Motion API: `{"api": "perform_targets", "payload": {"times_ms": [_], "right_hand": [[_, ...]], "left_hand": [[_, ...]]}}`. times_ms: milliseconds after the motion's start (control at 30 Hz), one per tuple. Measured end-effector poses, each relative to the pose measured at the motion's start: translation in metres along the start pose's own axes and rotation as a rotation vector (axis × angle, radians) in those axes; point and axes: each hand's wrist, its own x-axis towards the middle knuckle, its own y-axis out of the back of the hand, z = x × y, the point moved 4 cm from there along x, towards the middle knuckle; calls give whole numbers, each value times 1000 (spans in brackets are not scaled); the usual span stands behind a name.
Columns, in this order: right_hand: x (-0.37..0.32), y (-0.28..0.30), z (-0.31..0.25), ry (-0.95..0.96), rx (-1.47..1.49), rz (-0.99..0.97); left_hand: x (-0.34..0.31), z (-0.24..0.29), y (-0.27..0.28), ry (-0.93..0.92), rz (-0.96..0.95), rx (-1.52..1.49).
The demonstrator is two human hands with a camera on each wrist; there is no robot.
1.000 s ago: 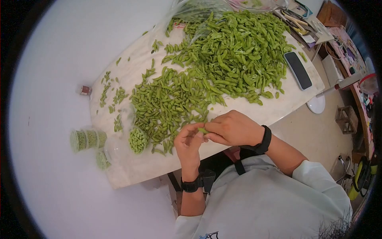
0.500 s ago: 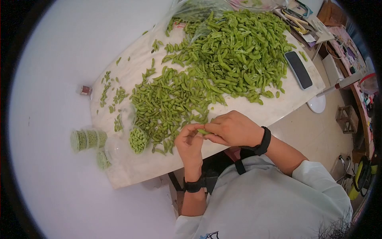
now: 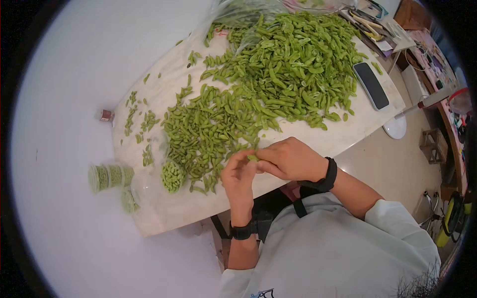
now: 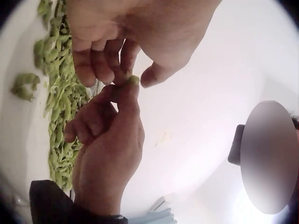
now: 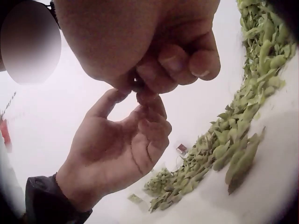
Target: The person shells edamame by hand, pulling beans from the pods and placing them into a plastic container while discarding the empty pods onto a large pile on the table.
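A green pod [image 3: 253,158] is held between the two hands, above the table's near edge. The right hand [image 3: 293,160] pinches it between thumb and index finger; in the left wrist view the pod's rounded end [image 4: 134,80] shows at the tips of the right hand [image 4: 110,144]. The left hand [image 3: 238,180] has loosely bent fingers, with a fingertip at the pod and the thumb a little apart. In the right wrist view, the left hand [image 5: 124,144] lies palm up below the right hand [image 5: 140,42]. A spread of pods [image 3: 213,121] lies beyond the hands.
A large pod heap [image 3: 298,64] and a phone [image 3: 371,86] are on the table [image 3: 169,216]. A container of shelled beans [image 3: 173,176] stands left of the hands, with more lidded tubs [image 3: 110,175] farther left. Clear plastic [image 3: 248,15] lies at the back.
Over the last second the left hand and wrist have shifted slightly right. The pod between the fingertips has moved up a little and shows less. The right hand has barely moved.
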Motion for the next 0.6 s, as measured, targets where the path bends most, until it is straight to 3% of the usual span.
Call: {"api": "perform_targets", "payload": {"times_ms": [67,167,367,600], "right_hand": [[-1,-1,2,-18,9,-5],[-1,-2,3,-59,65,-29],[-3,-6,5,-59,125,43],[-3,-4,5,-42,88,-1]], "left_hand": [[-2,0,-2,11,-39,-35],[1,-7,4,50,74,-141],[1,-6,4,87,-26,-201],[-2,0,1,58,-17,-238]]}}
